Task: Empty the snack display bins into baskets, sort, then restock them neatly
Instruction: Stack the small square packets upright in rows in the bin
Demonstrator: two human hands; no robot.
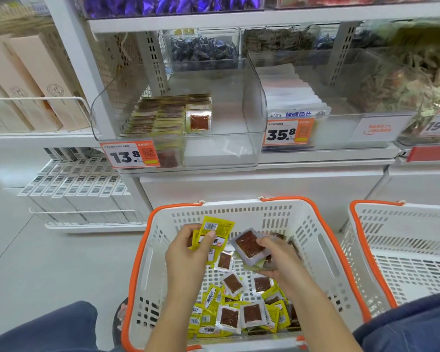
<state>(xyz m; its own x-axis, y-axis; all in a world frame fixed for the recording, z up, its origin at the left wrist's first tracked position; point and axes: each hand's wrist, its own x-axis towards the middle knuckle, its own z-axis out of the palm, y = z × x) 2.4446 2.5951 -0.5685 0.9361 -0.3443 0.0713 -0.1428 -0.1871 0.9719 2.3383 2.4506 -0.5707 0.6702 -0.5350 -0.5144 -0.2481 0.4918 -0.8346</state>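
White shelving (239, 19) stands on pale grey floor (36, 262).

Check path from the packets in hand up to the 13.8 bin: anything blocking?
Nothing visible blocks it. Both hands, left and right, hold yellow-and-clear snack packets over the white orange-rimmed basket. The clear plastic bin above is open-topped, its right half bare beside the stacked packets.

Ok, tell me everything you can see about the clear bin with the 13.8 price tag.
The clear bin looks like transparent plastic, with rounded front corners and a low front wall carrying an orange-and-white price tag. It sits on the white shelf. Neat rows of snack packets fill its left part; the right part shows bare floor.
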